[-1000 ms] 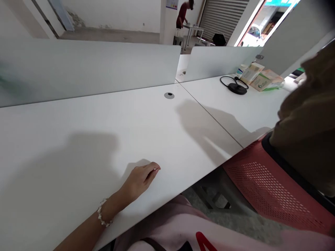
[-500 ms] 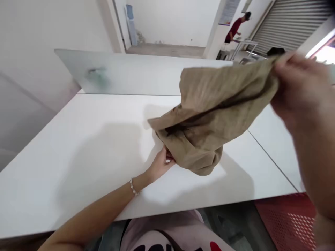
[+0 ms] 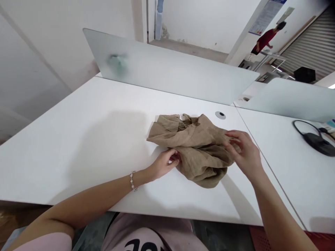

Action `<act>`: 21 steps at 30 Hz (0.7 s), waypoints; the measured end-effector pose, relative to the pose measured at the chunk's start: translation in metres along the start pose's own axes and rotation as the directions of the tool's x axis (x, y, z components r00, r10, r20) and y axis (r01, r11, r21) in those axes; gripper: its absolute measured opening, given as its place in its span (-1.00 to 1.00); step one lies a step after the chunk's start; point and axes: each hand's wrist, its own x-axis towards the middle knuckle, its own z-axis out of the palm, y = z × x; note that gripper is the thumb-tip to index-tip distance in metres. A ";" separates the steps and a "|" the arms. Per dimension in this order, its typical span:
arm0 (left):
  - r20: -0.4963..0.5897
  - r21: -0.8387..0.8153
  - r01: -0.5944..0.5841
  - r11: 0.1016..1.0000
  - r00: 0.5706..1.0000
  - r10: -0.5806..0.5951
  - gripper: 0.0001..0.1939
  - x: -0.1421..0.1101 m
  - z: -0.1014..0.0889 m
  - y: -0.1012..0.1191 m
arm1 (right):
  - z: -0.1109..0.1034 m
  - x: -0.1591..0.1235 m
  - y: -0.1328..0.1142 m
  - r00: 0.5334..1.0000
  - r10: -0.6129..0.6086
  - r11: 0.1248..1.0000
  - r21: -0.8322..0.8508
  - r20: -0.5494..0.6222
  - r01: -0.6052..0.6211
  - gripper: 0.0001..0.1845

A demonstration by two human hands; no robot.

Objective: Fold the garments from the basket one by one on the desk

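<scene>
A crumpled brown cloth garment [image 3: 193, 139] lies in a loose heap on the white desk [image 3: 104, 101]; its exact kind is hidden by the folds. At its lower left edge, my left hand [image 3: 166, 163] pinches the fabric, with the fingertips partly covered by it. A beaded bracelet [image 3: 132, 180] circles that wrist. My right hand [image 3: 244, 155] touches the right end of the garment, fingers bent and apart over the cloth.
A frosted divider [image 3: 167, 73] runs along the desk's back edge, with a round cable grommet [image 3: 220, 115] before it. Black headphones [image 3: 318, 139] lie on the adjoining desk at right. A person in red [image 3: 265, 40] stands far off at a table.
My right hand has come down and left from its raised position, lowering the lifted end of the garment onto the desk, and its fingers have loosened. My left hand stays at the lower left edge.
</scene>
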 end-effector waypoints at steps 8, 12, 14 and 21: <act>0.008 -0.163 0.055 0.985 0.999 -0.054 -0.70 0.003 -0.003 0.001 | 0.049 0.026 -0.044 0.888 -0.192 0.975 -0.022 0.417 0.221 -0.85; 0.114 -0.379 0.209 0.901 0.977 -0.179 -0.42 0.005 -0.012 0.015 | 0.047 0.008 -0.061 0.914 -0.239 0.949 -0.119 0.327 0.291 -0.83; 0.191 -0.476 0.304 0.825 0.952 -0.241 -0.30 0.007 -0.018 0.020 | 0.046 -0.015 -0.075 0.910 -0.288 0.926 -0.154 0.298 0.344 -0.79; -0.140 -0.470 0.288 0.834 0.909 -0.393 -0.49 0.027 -0.050 0.016 | 0.050 -0.102 -0.125 0.573 -0.489 0.815 0.110 0.658 0.568 -0.90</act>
